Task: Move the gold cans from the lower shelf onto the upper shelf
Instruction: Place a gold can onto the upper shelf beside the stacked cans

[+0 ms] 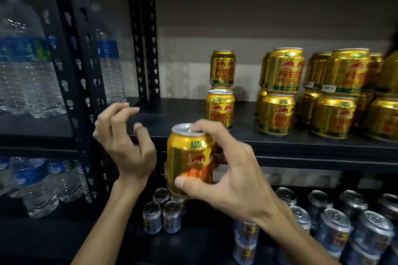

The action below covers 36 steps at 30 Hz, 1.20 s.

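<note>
Past the water bottles (25,60) on the left, the left hand (127,142) is raised with fingers loosely curled, holding nothing, likely ready to steady a stack. Beside it the right hand (232,174) grips a gold can (189,161) upright, thumb low on its side and fingers over the rim, level with the upper shelf (176,114) front edge. It is probably bound for the stacked gold cans (280,92) further right.

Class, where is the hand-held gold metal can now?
Head view, centre: right hand grips the gold metal can before the black upper shelf edge, beside the left hand.
</note>
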Each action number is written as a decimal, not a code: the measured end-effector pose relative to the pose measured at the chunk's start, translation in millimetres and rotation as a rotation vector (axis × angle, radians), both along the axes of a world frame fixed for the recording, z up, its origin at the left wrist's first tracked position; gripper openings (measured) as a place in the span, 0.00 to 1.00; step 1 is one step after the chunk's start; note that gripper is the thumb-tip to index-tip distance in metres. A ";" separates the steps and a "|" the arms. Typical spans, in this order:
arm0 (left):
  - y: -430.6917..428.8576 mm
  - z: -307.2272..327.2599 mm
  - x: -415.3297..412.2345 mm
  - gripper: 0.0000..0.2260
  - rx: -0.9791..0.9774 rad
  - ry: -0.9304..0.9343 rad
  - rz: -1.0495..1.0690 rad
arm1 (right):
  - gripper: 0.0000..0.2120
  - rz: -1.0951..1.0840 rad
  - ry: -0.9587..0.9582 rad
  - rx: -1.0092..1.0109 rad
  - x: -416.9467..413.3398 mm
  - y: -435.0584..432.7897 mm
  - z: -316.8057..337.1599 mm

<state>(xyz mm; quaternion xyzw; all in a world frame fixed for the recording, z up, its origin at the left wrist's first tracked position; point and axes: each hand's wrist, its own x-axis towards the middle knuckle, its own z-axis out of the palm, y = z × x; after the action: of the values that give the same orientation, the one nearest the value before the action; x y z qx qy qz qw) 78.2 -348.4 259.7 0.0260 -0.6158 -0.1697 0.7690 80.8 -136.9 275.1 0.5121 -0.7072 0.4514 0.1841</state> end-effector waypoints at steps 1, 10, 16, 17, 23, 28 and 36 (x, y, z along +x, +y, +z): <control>0.8 11.0 -2.5 0.11 0.012 -0.040 -0.023 | 0.31 -0.020 0.010 -0.038 -0.7 1.9 10.3; -13.5 40.6 -43.8 0.16 0.145 -0.906 -0.029 | 0.26 -0.155 0.035 -0.285 -32.9 5.2 101.9; -18.0 42.7 -47.3 0.19 0.178 -1.180 0.033 | 0.28 -0.248 -0.028 -0.263 -82.4 -10.8 113.3; -17.3 43.5 -46.5 0.19 0.175 -1.203 0.026 | 0.28 -0.256 -0.046 -0.257 -89.1 -12.9 110.4; -12.4 46.0 -39.7 0.14 0.220 -1.177 -0.011 | 0.31 -0.280 -0.070 -0.234 -111.8 -24.0 93.3; -11.2 45.8 -38.5 0.14 0.234 -1.167 -0.005 | 0.31 -0.277 -0.080 -0.252 -115.7 -22.4 90.1; -11.0 45.2 -38.7 0.13 0.258 -1.148 0.000 | 0.40 -0.290 -0.083 -0.267 -112.9 -20.9 80.7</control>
<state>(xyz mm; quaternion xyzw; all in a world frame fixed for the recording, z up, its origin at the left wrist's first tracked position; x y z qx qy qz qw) 39.5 -359.4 304.9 0.2073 -0.9080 -0.2020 0.3030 -32.1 -157.8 355.8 0.3569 -0.7142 0.5307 0.2844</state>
